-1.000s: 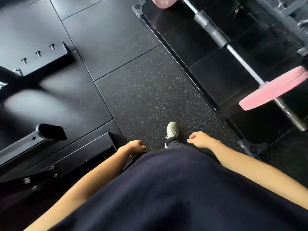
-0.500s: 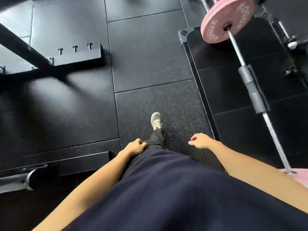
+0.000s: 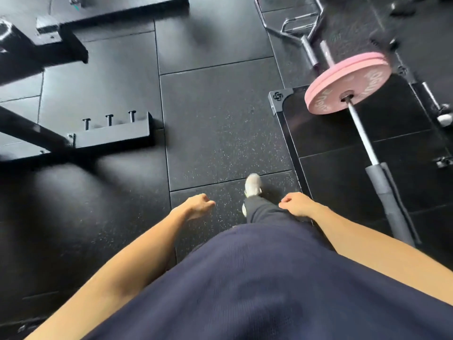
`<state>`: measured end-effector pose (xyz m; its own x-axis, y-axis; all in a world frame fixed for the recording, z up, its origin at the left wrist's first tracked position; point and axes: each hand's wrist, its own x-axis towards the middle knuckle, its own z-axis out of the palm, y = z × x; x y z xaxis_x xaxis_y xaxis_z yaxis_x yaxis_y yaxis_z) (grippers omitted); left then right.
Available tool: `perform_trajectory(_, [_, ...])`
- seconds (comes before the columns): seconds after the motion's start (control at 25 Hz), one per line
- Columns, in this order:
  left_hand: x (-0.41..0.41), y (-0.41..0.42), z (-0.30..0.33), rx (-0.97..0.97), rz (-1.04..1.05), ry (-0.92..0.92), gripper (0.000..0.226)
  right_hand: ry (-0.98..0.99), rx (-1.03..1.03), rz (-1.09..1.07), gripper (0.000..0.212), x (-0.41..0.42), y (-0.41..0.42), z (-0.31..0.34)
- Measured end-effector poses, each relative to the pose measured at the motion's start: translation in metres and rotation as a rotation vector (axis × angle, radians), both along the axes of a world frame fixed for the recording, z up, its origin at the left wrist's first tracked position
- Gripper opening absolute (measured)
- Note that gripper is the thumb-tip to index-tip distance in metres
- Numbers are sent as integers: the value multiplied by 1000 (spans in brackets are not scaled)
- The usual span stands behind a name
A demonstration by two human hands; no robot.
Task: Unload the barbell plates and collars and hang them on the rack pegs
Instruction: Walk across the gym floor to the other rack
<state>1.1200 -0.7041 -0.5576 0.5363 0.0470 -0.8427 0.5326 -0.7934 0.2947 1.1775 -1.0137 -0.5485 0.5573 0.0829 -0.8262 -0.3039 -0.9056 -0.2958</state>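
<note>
A barbell (image 3: 362, 138) lies at the right over a black platform, with a grey pad (image 3: 389, 202) wrapped round its shaft. Pink plates (image 3: 348, 82) sit stacked on its far end. My left hand (image 3: 196, 204) hangs loosely curled beside my hip and holds nothing. My right hand (image 3: 296, 203) hangs the same way near my thigh, well short of the bar. A black rack foot with three short pegs (image 3: 109, 120) stands at the left.
A black platform frame corner (image 3: 279, 99) edges the lifting area at the right. A chrome curl bar (image 3: 299, 23) lies on the floor beyond the plates. Black rack beams (image 3: 61, 42) cross the upper left. My pale shoe (image 3: 253, 185) steps on speckled rubber floor.
I have walked forward along the platform. The far pink plates have come closer and lower in view, and the near plate has dropped out of sight. Both hands still swing empty.
</note>
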Motion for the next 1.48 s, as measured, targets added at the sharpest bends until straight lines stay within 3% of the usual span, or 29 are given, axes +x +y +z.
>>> perform_trajectory(0.28, [171,33,-20,3,-25,143,37,42,-6,80,30,209,43,-22])
perform_trajectory(0.6, [380,104,-3,41,327,-112,38,2,14,238,29,451,124,5])
perform_trajectory(0.76, [468,136,-31,20,304,4,41,23,-1,284,33,546,173,-8])
perform_trajectory(1.04, [681,265,-21,14,168,-29,39,-23,-35,256,24,742,273,-7])
perform_trajectory(1.32, [822,366,-3,-40,257,-31,38,-97,-20,192,22,908,383,-1])
perform_trajectory(1.48, [890,416,-8,-53,302,5,40,-68,-25,290,25,1002,449,-11])
